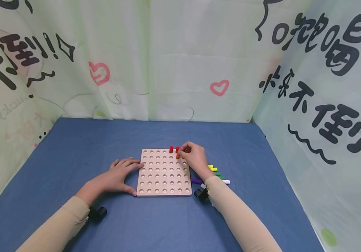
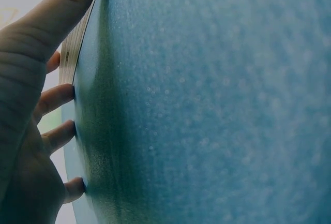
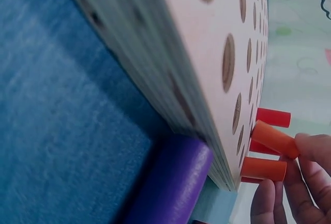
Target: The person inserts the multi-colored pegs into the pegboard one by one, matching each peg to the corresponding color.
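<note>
A pale wooden pegboard with rows of round holes lies on the blue cloth. My left hand, fingers spread, touches its left edge with the thumb at the near corner. Over the far right part of the board, my right hand pinches an orange peg between thumb and fingers. That peg leans, its lower end at a hole in the second row. Beside it another orange peg stands in the board, close to the fingertips. Red pegs stand along the far row, partly hidden by the right hand.
Loose pegs lie right of the board, partly under the right wrist: yellow, green, white and a purple peg against the board's side. Printed curtains enclose the table's back and sides.
</note>
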{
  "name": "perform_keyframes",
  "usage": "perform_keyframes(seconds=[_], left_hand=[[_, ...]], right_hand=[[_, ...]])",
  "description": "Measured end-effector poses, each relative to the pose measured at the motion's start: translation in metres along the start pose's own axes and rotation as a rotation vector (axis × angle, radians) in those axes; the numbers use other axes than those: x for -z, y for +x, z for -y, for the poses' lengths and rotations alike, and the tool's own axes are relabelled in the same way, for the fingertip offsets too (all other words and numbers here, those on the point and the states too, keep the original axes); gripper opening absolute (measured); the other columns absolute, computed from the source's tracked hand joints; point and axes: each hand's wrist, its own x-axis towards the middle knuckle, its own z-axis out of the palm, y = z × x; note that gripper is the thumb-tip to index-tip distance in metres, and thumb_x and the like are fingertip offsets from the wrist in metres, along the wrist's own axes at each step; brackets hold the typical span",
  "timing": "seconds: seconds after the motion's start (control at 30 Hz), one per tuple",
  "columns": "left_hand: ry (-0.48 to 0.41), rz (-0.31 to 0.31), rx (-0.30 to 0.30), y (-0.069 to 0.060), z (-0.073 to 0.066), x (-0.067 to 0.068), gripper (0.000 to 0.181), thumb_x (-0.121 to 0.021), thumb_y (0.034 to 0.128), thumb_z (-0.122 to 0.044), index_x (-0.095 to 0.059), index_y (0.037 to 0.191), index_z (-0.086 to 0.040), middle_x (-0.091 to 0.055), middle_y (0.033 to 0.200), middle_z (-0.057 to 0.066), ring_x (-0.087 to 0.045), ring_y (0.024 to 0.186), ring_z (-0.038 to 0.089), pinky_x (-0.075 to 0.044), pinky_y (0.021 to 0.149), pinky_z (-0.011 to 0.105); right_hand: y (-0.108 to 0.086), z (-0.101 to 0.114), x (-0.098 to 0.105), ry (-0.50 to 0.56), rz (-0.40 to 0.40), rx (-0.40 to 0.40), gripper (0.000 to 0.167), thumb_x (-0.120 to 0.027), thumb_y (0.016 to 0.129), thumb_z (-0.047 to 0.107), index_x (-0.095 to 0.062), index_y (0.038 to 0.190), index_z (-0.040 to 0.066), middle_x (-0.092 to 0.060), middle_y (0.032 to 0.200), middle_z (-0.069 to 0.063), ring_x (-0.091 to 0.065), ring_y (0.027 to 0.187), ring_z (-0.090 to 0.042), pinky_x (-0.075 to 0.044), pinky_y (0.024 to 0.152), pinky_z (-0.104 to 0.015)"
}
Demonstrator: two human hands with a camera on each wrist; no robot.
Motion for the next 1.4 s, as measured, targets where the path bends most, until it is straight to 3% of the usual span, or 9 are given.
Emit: perform_keyframes(seconds=[0.73,1.2,1.4], left_hand=[[0.005,0.001,-0.003,0.000,-0.001,0.001,0.106,-0.086,0.0710,-0.064,-0.044,0.158,-0.021,-0.041,0.161,0.014,-0.029,0.153,0.041,-0.013,0.115,0.077],[0.003,0.003,0.001,0.002,-0.001,0.000,0.106,-0.086,0.0707,-0.065,-0.044,0.158,-0.021,-0.041,0.162,0.014,-0.027,0.153,0.043,-0.013,0.116,0.077],[0.003,0.001,0.000,0.001,0.000,0.001,0.106,-0.085,0.0705,-0.067,-0.045,0.157,-0.022,-0.041,0.161,0.013,-0.028,0.153,0.043,-0.013,0.115,0.078]], right_hand=[[-0.001,0.003,0.005,0.021,0.011,0.003,0.008,-0.074,0.097,0.023,-0.075,0.097,0.015,-0.072,0.091,-0.002,-0.065,0.080,-0.018,-0.052,0.069,-0.029],[-0.003,-0.003,0.012,-0.019,-0.010,0.021,0.010,-0.074,0.097,0.025,-0.075,0.099,0.015,-0.074,0.096,-0.002,-0.066,0.088,-0.019,-0.054,0.076,-0.034],[-0.004,-0.006,0.017,-0.020,-0.012,0.013,0.007,-0.073,0.098,0.023,-0.075,0.098,0.016,-0.074,0.098,-0.002,-0.065,0.089,-0.020,-0.051,0.072,-0.032]])
